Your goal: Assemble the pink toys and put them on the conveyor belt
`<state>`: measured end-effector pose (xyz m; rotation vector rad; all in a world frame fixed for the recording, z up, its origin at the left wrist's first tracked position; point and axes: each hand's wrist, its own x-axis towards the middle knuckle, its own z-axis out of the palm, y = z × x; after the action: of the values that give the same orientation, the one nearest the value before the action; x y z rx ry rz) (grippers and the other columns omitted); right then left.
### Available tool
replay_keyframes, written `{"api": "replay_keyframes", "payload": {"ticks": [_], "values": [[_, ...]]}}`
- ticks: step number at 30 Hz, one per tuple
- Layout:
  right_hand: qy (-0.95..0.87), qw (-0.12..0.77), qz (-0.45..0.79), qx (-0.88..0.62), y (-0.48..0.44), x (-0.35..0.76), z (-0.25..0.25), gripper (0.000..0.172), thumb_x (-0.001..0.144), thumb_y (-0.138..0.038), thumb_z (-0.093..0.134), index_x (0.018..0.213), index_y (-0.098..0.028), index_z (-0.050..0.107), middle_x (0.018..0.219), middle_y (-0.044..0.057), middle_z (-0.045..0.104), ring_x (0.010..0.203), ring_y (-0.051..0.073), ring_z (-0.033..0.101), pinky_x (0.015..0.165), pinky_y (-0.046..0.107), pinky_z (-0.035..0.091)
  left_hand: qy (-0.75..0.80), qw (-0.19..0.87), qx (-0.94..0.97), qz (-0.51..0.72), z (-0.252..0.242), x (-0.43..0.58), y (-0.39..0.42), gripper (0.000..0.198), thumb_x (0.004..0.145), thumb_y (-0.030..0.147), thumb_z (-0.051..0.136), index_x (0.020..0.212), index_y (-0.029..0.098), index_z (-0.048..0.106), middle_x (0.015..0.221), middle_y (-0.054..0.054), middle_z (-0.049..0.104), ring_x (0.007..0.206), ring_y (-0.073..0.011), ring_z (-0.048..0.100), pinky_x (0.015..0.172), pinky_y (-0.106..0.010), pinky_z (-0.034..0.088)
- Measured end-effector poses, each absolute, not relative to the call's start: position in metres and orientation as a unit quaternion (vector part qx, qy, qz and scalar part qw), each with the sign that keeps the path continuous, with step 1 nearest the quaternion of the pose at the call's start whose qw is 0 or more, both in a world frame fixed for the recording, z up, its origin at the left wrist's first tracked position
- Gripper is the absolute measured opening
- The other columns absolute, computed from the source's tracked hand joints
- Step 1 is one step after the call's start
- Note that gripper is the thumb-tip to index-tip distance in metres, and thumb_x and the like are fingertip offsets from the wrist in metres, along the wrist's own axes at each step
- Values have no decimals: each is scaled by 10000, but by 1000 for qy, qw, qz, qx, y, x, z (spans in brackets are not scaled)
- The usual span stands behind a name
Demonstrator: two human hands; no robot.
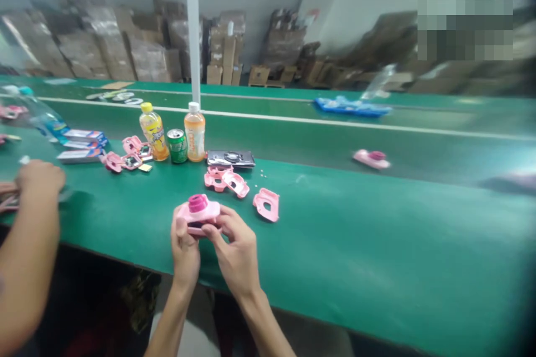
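Forearms (170, 312), two, bare, entering from the bottom edge. Left hand (184, 251): thumb and curled fingers pinching the left end of a pink camera body. Right hand (240, 245): thumb and forefinger pinching the right end, thumb close to the gap. Pink camera body (211, 210): one, held up between both hands over the near part of the green worktop (355, 256); magenta lens (197, 203) uppermost, dark gap between upper and lower shell parts.

Step in hand, by judgement: handling of the shell at its seam; whether joining or parting, one view cannot tell. Next move, by judgement, calls for a steady left grip and light, even thumb pressure from the right.

Beyond the hands: single pink shell piece (274, 206); paired shell pieces (237, 184), overlapping; pale bits (262, 173), too small to identify; green can (177, 147) between two drink bottles (195, 136). Farther off: second pink camera (371, 160); blue tray (335, 105), contents unclear.

Hidden: the body's interior, most left fingertips. Cut off: whatever lies under a co-worker's hand (41, 175) at left. Blurred: pinkish shape (517, 180), right edge.
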<state>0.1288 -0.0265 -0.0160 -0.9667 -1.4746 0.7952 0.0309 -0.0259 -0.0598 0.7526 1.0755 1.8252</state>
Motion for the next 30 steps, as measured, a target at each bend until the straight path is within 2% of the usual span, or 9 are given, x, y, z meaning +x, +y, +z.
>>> {"api": "replay_keyframes", "payload": {"ticks": [3, 5, 7, 11, 14, 16, 21, 27, 30], "values": [[-635, 546, 360, -412, -34, 132, -19, 170, 925, -354, 684, 889, -201, 750, 984, 76, 768, 853, 226, 731, 706, 287, 587, 409, 495, 300, 705, -62, 25, -36, 613, 925, 707, 494, 1243, 195, 605, 1196, -134, 727, 1021, -271, 734, 806, -363, 627], [-644, 552, 325, -419, -38, 133, -23, 205, 943, -387, 660, 961, -216, 770, 1178, 121, 748, 1073, 284, 722, 758, 304, 606, 400, 525, 294, 691, -64, 24, -43, 612, 916, 705, 516, 1278, 218, 593, 1252, -136, 711, 1063, -280, 727, 840, -378, 626], [-642, 565, 289, -431, -41, 132, -28, 224, 957, -403, 641, 985, -223, 772, 1383, 152, 642, 1274, 321, 624, 837, 332, 611, 401, 535, 283, 688, -65, 24, -48, 595, 921, 687, 528, 1305, 237, 588, 1285, -129, 701, 1084, -274, 723, 885, -383, 616], [-646, 570, 274, -427, -40, 132, -37, 247, 983, -428, 601, 987, -221, 734, 1499, 172, 527, 1326, 319, 580, 865, 344, 610, 399, 543, 267, 689, -68, 25, -47, 615, 903, 691, 559, 1311, 233, 608, 1298, -138, 696, 1124, -287, 709, 950, -411, 593], [-668, 561, 272, -407, -38, 135, -41, 281, 1023, -433, 521, 1026, -233, 718, 1542, 151, 481, 1408, 301, 492, 1013, 397, 552, 395, 553, 258, 687, -69, 25, -44, 608, 909, 677, 560, 1295, 211, 623, 1283, -148, 700, 1143, -298, 700, 957, -413, 592], [-663, 558, 292, -406, -38, 137, -42, 284, 1034, -431, 493, 1028, -234, 698, 1510, 147, 526, 1372, 286, 540, 1043, 408, 535, 399, 558, 257, 681, -68, 24, -43, 576, 924, 659, 550, 1290, 219, 619, 1262, -140, 709, 1123, -300, 709, 933, -414, 603], [-571, 582, 362, -452, -31, 137, -37, 327, 996, -482, 561, 1181, -224, 636, 1289, 135, 695, 1168, 249, 689, 927, 360, 603, 423, 545, 303, 658, -66, 19, -43, 521, 919, 660, 544, 1313, 321, 584, 1204, -96, 725, 1030, -315, 738, 834, -439, 635], [-560, 482, 535, -409, -36, 149, -25, 297, 900, -529, 673, 950, -236, 662, 1153, 95, 747, 1111, 282, 717, 949, 394, 608, 493, 409, 401, 655, -67, 24, -48, 406, 922, 709, 456, 1085, 403, 668, 991, -27, 739, 903, -311, 744, 750, -452, 642], [-571, 436, 534, -445, -37, 180, -21, 309, 841, -534, 732, 897, -239, 657, 1078, 82, 767, 1025, 288, 745, 889, 381, 627, 505, 380, 492, 599, -67, 17, -46, 650, 890, 810, 302, 1138, 366, 707, 985, -90, 743, 881, -341, 732, 731, -472, 638]]}}
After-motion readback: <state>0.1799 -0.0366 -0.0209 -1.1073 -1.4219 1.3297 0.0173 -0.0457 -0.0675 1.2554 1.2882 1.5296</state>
